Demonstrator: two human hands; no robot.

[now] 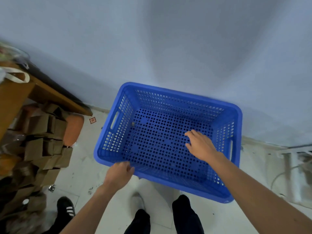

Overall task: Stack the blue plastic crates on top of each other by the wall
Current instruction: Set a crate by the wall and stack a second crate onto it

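gripping the near rim of the blue crate point(170, 98), the left hand point(119, 174) is curling its fingers over the edge near the near-left corner. the right hand point(200, 145) is hovering open, fingers loosely spread, over the perforated bottom toward the right end; whether it is touching, i cannot tell. the crate is sitting close to the wall point(168, 39), directly ahead of both hands, its long axis running left to right and slightly skewed. judging by this, the left hand is doing the steering.
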